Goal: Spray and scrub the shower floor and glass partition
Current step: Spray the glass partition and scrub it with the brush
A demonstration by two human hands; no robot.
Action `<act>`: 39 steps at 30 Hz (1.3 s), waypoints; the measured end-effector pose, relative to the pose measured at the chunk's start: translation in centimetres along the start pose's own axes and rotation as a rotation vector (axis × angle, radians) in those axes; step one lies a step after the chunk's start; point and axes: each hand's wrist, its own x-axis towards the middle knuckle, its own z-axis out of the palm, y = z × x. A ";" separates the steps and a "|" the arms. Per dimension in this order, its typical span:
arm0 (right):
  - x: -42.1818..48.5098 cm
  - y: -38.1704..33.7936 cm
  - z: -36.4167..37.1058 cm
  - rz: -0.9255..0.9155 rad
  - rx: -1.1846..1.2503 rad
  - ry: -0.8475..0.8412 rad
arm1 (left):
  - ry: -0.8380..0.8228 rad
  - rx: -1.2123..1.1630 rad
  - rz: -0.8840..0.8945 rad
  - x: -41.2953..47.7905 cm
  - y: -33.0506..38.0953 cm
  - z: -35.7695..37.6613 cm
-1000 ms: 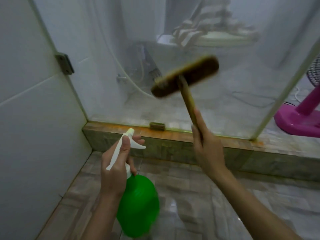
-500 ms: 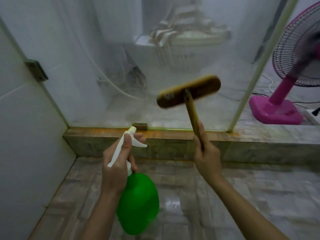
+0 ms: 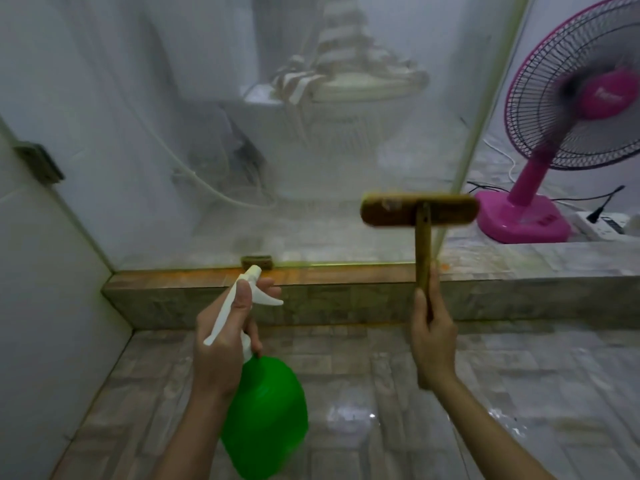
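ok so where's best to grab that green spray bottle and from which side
Probably the narrow white neck under the sprayer head, from the back, opposite the nozzle. The green spray bottle looks too broad lower down to wrap, and a grip from behind leaves fingers on the trigger with the nozzle facing the glass partition. The left hand holds it so.

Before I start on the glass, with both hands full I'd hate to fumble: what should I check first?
1. Grip of left hand on bottle: ok.
2. Aim of nozzle toward glass: ok.
3. Grip of right hand on brush handle: ok.
4. Contact of brush with glass: cannot tell, its head is blurred.
5. Dry floor underfoot: not ok, it shines wet.
6. Spray path clear of fan: ok, it stands past the glass edge, to the right.
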 end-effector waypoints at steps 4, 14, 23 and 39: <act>8.0 -5.5 -0.2 -0.177 0.016 0.079 | -0.015 -0.001 -0.009 0.1 0.7 1.3; -1.4 2.2 -0.3 -0.051 -0.017 -0.154 | -0.014 -0.074 -0.001 1.9 3.2 3.2; 11.7 -10.7 1.2 -0.469 -0.006 -0.003 | 0.075 -0.154 0.067 5.2 9.2 3.6; 16.7 -21.1 0.7 -0.546 0.026 0.142 | 0.023 -0.216 0.141 11.7 21.6 1.1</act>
